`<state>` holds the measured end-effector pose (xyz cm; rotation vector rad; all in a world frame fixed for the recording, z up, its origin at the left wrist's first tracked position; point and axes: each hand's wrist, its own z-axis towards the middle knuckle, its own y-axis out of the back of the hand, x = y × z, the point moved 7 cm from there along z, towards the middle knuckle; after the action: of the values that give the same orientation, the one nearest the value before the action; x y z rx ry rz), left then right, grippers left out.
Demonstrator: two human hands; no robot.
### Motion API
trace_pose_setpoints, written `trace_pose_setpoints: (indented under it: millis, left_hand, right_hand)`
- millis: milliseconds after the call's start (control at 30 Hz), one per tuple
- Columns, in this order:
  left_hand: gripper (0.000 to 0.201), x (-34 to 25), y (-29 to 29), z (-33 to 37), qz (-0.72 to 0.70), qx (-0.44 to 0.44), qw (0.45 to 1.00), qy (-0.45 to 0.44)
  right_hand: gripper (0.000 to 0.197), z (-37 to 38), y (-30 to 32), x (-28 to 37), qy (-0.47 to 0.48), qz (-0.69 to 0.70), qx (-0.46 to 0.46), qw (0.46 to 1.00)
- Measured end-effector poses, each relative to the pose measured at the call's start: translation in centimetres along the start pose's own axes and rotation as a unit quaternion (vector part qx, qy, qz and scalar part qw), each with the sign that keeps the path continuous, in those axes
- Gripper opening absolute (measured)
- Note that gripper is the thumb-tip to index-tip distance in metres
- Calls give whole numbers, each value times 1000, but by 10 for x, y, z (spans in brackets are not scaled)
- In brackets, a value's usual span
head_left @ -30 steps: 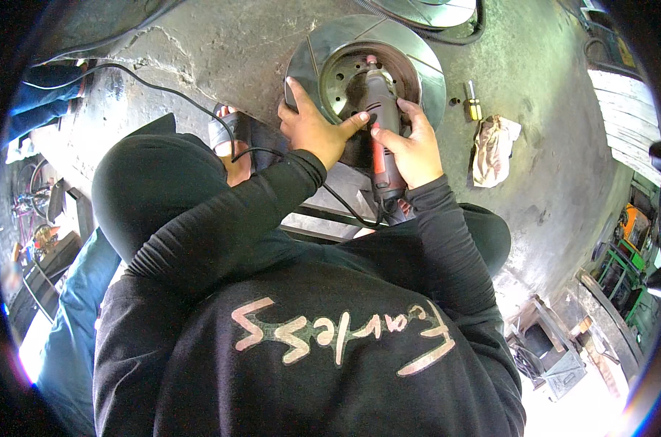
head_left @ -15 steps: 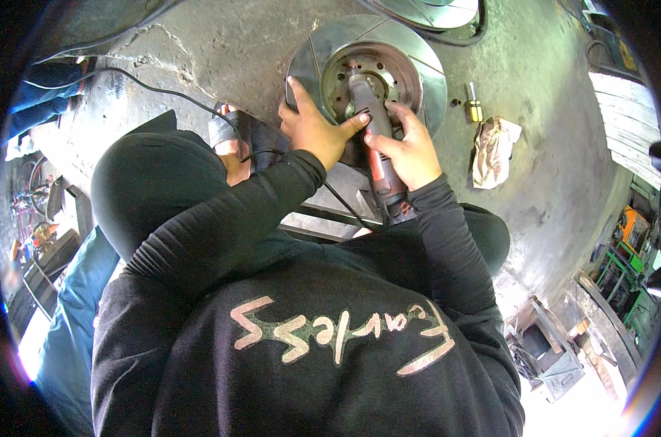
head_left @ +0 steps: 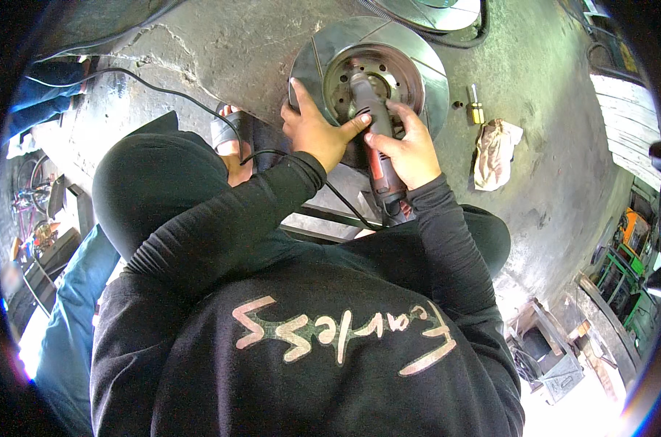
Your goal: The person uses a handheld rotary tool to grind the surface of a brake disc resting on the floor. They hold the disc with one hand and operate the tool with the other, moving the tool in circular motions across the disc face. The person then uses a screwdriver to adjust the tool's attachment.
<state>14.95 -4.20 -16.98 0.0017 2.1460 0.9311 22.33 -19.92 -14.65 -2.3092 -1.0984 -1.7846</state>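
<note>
A large steel brake disc point(head_left: 425, 62), slotted across its face, lies on the floor in front of me. My right hand point(head_left: 412, 149) is wrapped round the body of a dark corded power grinder point(head_left: 380, 156) with a red label. The grinder's front end lies over the holed hub in the disc's middle; its tip is blurred and small. My left hand point(head_left: 314, 131) grips the disc's left edge, index finger along the rim. Its thumb reaches across onto the grinder's body, while the lower fingers are partly hidden.
A yellow-handled screwdriver point(head_left: 475, 108) and a crumpled tan cloth point(head_left: 495, 154) lie right of the disc. Another disc point(head_left: 440, 13) sits at the far edge beside a dark hose point(head_left: 462, 42). A black cord point(head_left: 152, 86) crosses the floor on the left, near my sandalled foot point(head_left: 236, 135).
Both hands and the grinder keep almost the same place on the disc. The whole view has shifted very slightly.
</note>
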Motion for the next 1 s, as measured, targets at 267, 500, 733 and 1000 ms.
trace_pose_setpoints:
  millis: [267,500,733,1000]
  left_hand:
    - [131,2,-1,0,-5,3,1000,0]
    - [130,3,-1,0,-3,8,1000,4]
    - [129,1,2,-1,2,4,1000,5]
    - [128,2,-1,-1,6,-8,1000,-13]
  right_hand:
    - [69,2,5,5,6,-21,-20,1000]
    - [71,5,8,-4,-35,7,-40,999]
    - [67,12,9,5,-2,4,53,999]
    - [65,18,20,9,6,-31,91,995]
